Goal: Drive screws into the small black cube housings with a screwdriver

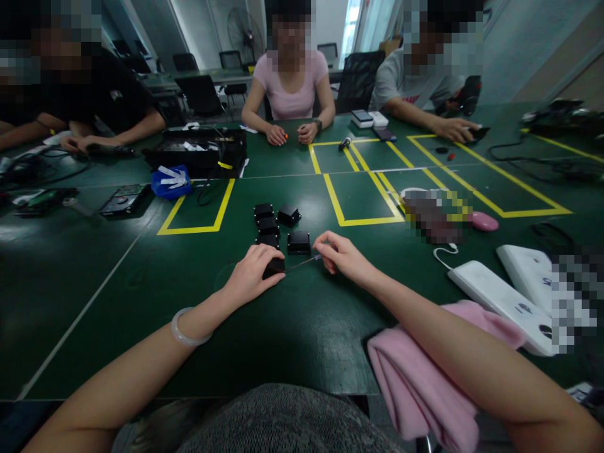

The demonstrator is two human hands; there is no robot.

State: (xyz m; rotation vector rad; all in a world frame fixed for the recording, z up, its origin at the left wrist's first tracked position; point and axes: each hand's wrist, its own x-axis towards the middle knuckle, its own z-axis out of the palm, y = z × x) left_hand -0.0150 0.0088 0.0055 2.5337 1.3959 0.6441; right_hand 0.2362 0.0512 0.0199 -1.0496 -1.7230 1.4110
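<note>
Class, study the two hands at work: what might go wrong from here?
The thin tool in the right hand points towards the box held by the left hand; a slip might jab that hand. Other boxes stand close by and could be knocked. The cloth hangs over the table's edge and might slide off.

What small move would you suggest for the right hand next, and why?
I would probably line up the thin tool with the nearest black box: the right hand holds the tool with its shaft aimed towards that box, which the left hand grips. Whether they touch is unclear.
</note>
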